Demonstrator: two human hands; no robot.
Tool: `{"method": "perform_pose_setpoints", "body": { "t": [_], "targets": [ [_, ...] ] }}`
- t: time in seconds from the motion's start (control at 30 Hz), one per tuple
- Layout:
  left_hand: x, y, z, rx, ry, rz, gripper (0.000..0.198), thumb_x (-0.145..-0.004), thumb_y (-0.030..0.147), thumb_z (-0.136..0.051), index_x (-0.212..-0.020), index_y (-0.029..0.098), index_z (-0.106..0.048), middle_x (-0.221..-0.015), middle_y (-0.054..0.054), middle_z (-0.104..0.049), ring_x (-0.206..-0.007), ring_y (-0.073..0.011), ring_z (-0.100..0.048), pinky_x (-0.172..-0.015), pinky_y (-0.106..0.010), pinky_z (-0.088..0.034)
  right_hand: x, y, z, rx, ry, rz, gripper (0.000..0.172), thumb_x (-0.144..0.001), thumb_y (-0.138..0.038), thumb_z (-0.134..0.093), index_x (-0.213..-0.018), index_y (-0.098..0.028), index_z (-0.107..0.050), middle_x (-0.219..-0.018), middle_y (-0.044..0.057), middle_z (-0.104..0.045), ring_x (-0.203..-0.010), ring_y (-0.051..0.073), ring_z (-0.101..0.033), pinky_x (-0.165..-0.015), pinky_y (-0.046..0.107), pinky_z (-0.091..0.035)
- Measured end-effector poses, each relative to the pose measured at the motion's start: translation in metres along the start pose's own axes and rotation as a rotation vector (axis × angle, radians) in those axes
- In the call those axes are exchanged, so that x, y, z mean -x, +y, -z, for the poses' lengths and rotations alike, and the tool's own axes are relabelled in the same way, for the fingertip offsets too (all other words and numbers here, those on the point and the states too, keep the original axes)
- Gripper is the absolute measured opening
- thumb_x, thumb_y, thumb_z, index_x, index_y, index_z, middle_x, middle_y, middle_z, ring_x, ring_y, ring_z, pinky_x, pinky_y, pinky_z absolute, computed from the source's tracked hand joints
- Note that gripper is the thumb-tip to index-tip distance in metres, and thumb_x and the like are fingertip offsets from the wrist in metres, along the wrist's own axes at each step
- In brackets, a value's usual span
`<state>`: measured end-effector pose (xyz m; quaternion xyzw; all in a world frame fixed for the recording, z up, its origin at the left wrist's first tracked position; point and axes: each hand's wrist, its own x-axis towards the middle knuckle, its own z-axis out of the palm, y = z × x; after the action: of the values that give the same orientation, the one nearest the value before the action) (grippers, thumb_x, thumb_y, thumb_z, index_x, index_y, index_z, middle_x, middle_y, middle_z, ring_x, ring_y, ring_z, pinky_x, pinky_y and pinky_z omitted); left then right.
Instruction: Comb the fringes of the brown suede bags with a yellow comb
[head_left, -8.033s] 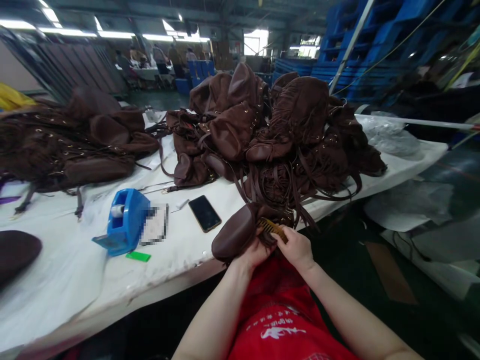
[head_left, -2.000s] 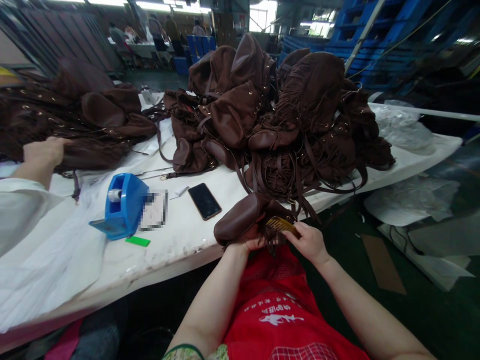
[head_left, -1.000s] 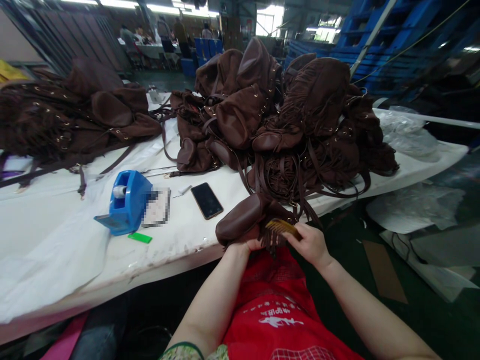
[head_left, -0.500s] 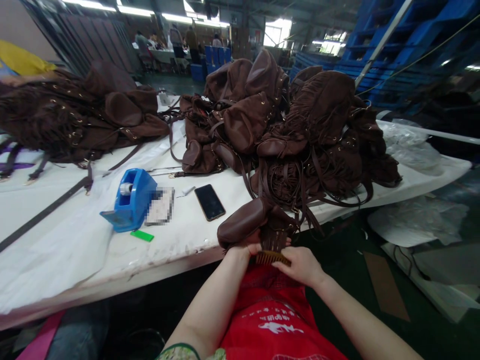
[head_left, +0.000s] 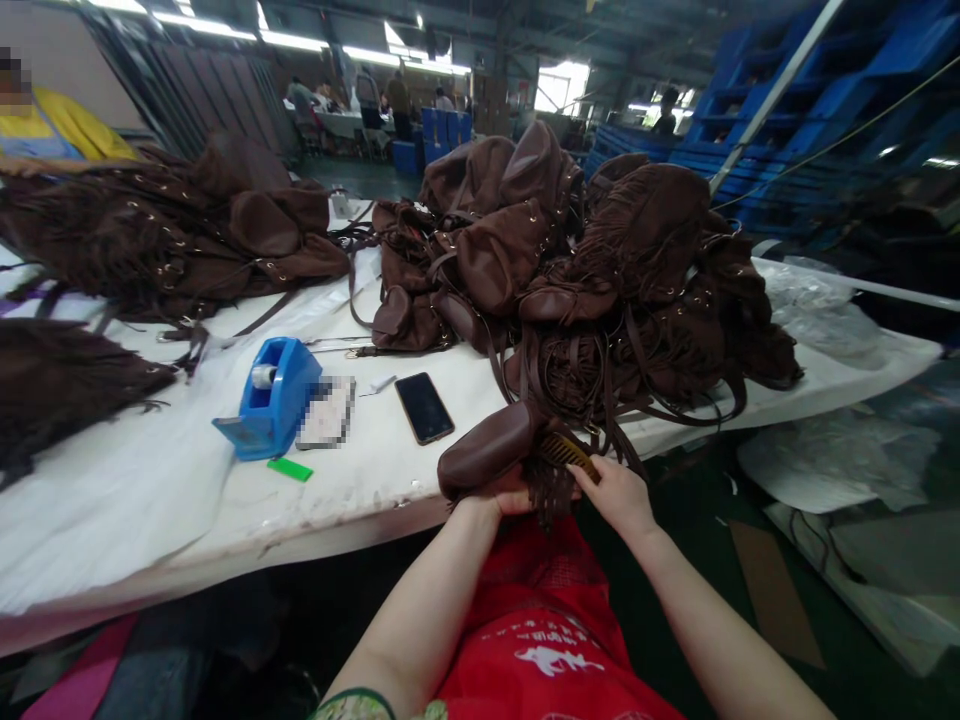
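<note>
A dark brown fringed bag (head_left: 487,452) lies at the table's front edge, its smooth base toward the left. My left hand (head_left: 511,502) grips it from below, with the fingers mostly hidden under the bag and its fringe. In my right hand (head_left: 616,492) is a yellow-brown comb (head_left: 564,450), pinched at its right end. The comb's teeth rest on the upper part of the fringe (head_left: 551,492), whose strands hang down over the table edge in front of my red apron (head_left: 559,600).
Behind the bag rises a heap of similar brown bags (head_left: 495,260). To the left are a phone (head_left: 424,408), a blue tape dispenser (head_left: 274,395) and a green strip (head_left: 290,469). A person in yellow (head_left: 82,125) is by more bags (head_left: 247,225). Blue pallets (head_left: 795,110) stand back right.
My right hand has moved the comb up from the fringe's lower ends to its top. The fringe now hangs loose. At the left, another brown fringed piece has come onto the table.
</note>
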<state>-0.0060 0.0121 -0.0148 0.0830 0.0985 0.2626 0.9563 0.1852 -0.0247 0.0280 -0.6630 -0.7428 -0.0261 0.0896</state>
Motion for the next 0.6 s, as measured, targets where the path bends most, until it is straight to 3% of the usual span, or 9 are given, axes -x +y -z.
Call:
{"method": "perform_pose_setpoints", "body": {
  "t": [0.27,0.4,0.5,0.6],
  "targets": [
    [0.0,0.0,0.003,-0.034,0.05,-0.004,0.037,-0.092,0.035,-0.033,-0.114,0.019,-0.058,-0.102,-0.011,-0.066,-0.1,-0.0258,-0.06,-0.093,-0.045,-0.043,0.024,-0.003,0.003,-0.042,-0.106,0.113,0.042,-0.092,-0.056,-0.044,-0.078,-0.021,-0.062,-0.076,0.003,-0.067,-0.069,0.019,-0.062,-0.056,0.027,-0.035],
    [0.001,0.0,0.006,-0.094,0.078,0.031,0.039,-0.092,0.04,-0.034,-0.112,0.018,-0.06,-0.101,-0.011,-0.068,-0.102,-0.0261,-0.06,-0.093,-0.044,-0.043,0.036,-0.01,0.007,-0.102,-0.185,0.177,0.038,-0.093,-0.053,-0.045,-0.091,-0.021,-0.065,-0.085,0.005,-0.069,-0.074,0.019,-0.063,-0.06,0.026,-0.037],
    [0.001,-0.002,0.011,-0.125,0.065,0.044,0.041,-0.09,0.044,-0.036,-0.112,0.018,-0.059,-0.101,-0.011,-0.067,-0.103,-0.0266,-0.06,-0.094,-0.045,-0.043,0.048,-0.017,0.008,-0.1,-0.262,0.231,0.039,-0.091,-0.053,-0.047,-0.08,-0.021,-0.065,-0.077,0.004,-0.067,-0.07,0.018,-0.061,-0.058,0.027,-0.035],
    [0.0,-0.002,0.018,-0.122,0.043,0.059,0.043,-0.089,0.047,-0.037,-0.11,0.017,-0.06,-0.101,-0.012,-0.067,-0.103,-0.0276,-0.06,-0.094,-0.046,-0.043,0.06,-0.023,0.012,-0.145,-0.362,0.393,0.041,-0.088,-0.055,-0.051,-0.069,-0.02,-0.06,-0.068,0.001,-0.063,-0.062,0.015,-0.057,-0.055,0.027,-0.03]
  ]
}}
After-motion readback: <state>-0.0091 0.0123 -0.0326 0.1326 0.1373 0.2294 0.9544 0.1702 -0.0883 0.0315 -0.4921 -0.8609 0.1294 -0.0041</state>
